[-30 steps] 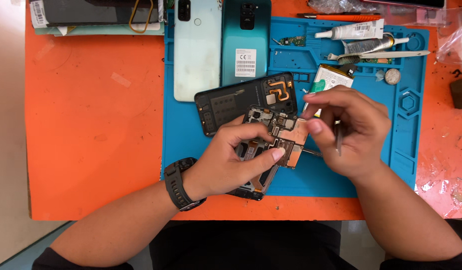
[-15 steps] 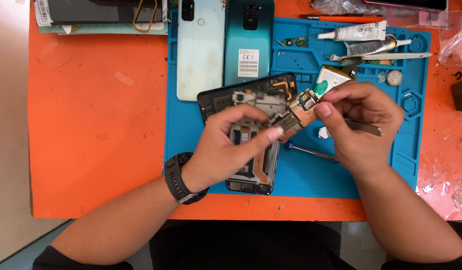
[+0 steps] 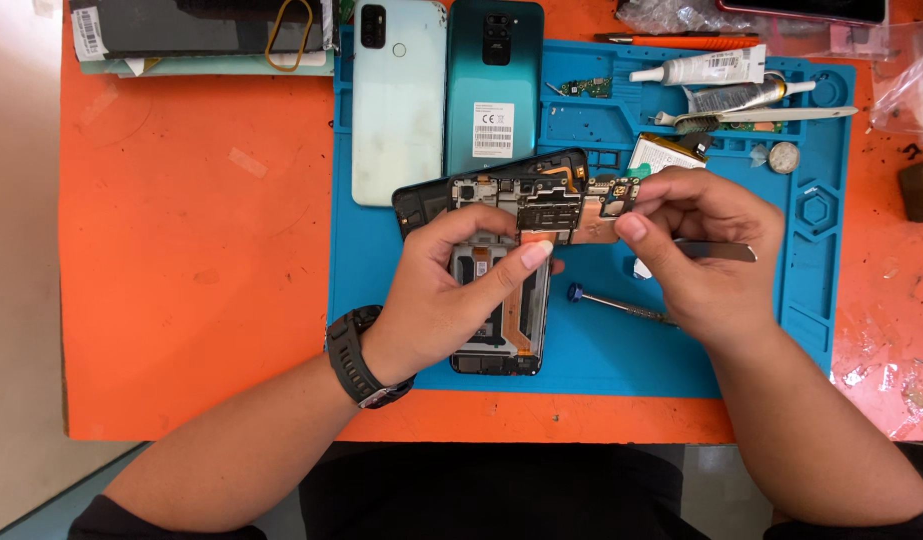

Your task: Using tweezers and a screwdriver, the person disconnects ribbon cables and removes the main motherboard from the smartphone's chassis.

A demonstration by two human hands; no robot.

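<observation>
Left hand (image 3: 451, 290): bare, no glove, no ring visible. Just behind the grip, at the wrist, sits a black wristwatch (image 3: 359, 357) with a broad, ribbed strap of matt rubber-like material; its case is turned mostly out of view. Left forearm: bare from the watch back to a dark sleeve (image 3: 116, 522) at the upper arm.

Right hand (image 3: 706, 245): bare, nothing worn at the wrist. Right forearm: bare back to a dark sleeve edge. Torso: dark garment (image 3: 491, 495), plain, no markings visible.
</observation>
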